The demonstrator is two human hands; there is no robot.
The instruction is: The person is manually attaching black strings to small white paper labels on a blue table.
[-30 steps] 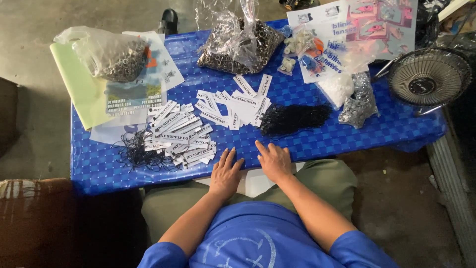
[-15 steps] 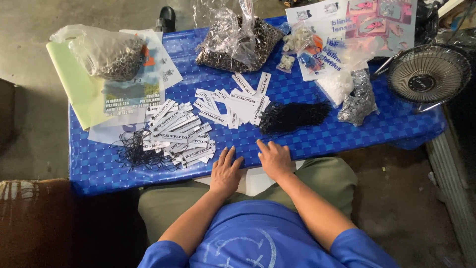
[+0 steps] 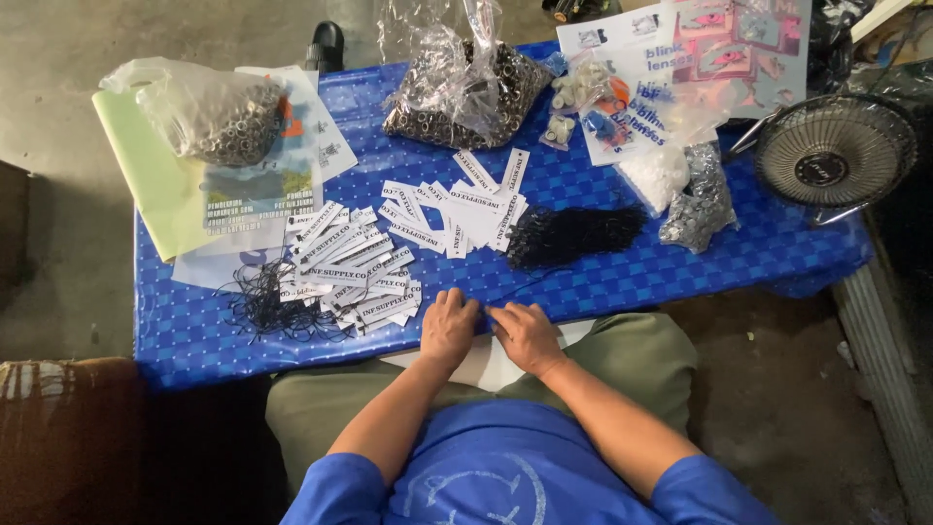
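Both hands [image 3: 489,329] perhaps pinch a black string [image 3: 525,284].

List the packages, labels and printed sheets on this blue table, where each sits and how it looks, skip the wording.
Paper tags: white strips, heaped left of the hands.
Second tag pile: white, table centre.
Clear bag: dark metal rings, far centre.
Clear bag: silvery rings, far left.
Printed sheets: white and pink, far right.
Green sheet: left edge.
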